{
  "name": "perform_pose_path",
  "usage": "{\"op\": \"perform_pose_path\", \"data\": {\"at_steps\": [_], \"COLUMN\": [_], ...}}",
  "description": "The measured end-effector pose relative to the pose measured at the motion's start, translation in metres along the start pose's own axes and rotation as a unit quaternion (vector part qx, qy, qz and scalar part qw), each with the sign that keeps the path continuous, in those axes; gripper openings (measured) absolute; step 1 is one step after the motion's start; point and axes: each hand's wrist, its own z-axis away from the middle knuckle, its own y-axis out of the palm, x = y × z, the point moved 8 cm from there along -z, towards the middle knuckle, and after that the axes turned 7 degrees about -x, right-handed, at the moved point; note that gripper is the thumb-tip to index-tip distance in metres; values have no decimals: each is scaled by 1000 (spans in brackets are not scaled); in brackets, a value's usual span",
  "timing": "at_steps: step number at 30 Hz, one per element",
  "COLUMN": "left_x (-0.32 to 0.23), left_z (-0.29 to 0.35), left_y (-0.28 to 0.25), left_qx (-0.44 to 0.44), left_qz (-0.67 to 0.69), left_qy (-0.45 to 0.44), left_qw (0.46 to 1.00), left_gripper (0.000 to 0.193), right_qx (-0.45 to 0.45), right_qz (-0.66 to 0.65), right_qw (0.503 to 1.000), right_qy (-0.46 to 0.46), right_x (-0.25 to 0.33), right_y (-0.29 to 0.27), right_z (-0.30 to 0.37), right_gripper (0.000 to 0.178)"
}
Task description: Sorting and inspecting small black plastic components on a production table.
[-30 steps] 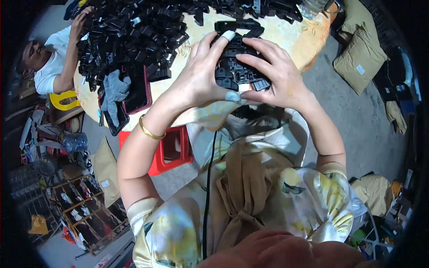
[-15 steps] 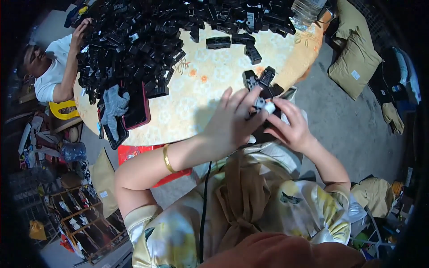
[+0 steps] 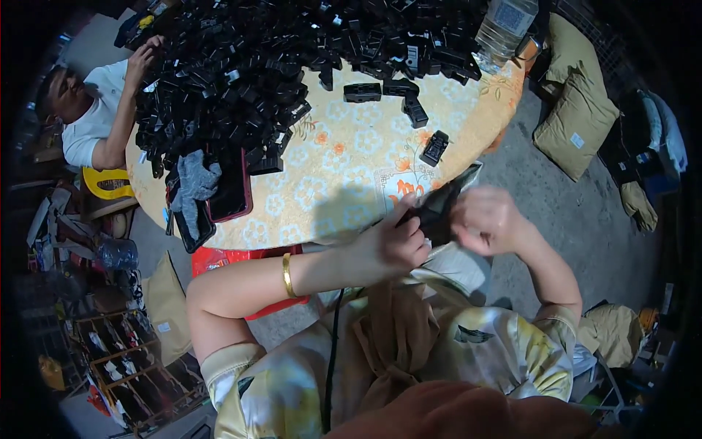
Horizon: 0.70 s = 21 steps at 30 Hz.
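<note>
My left hand (image 3: 395,247), with a gold bangle (image 3: 287,276) on its wrist, is at the near edge of the table. Its fingers are curled in, and what they hold is mostly hidden, with something dark at the fingertips. To its right, my right hand (image 3: 484,222) is closed like a fist and smeared by motion; I cannot make out anything in it. Between and behind the hands is a dark, open bag-like thing (image 3: 447,203) above my lap. Beyond it, a single black plastic part (image 3: 434,148) lies on the flowered tablecloth (image 3: 292,208).
A large heap of black plastic parts (image 3: 219,95) covers the table's far left. Several loose ones (image 3: 363,92) lie before it. A phone (image 3: 232,192) and grey cloth (image 3: 196,175) are at left, a clear bottle (image 3: 507,28) at far right. Another person (image 3: 99,102) sits at left.
My hands have moved apart and lower. The small white thing between them is out of sight. Of the two black parts that stood just beyond my hands, one remains on the cloth.
</note>
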Motion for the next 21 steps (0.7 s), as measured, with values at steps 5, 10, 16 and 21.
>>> {"op": "perform_pose_path", "data": {"at_steps": [5, 10, 16, 21], "left_x": [62, 150, 177, 135], "left_z": [-10, -19, -14, -26], "left_y": [-55, -74, -30, -41], "left_qx": [-196, -238, -137, -121], "left_qz": [312, -29, 28, 58], "left_qy": [-107, -255, -313, -271], "left_qw": [924, 937, 939, 953], "left_gripper": [21, 33, 36, 35], "right_qx": [-210, -233, -154, -177], "right_qz": [102, 163, 104, 76], "right_qw": [970, 951, 966, 971], "right_qy": [66, 122, 182, 142], "right_x": [-31, -61, -72, -49], "right_y": [-39, -10, 9, 1], "right_z": [-54, -93, -89, -64], "right_gripper": [21, 32, 31, 28]}}
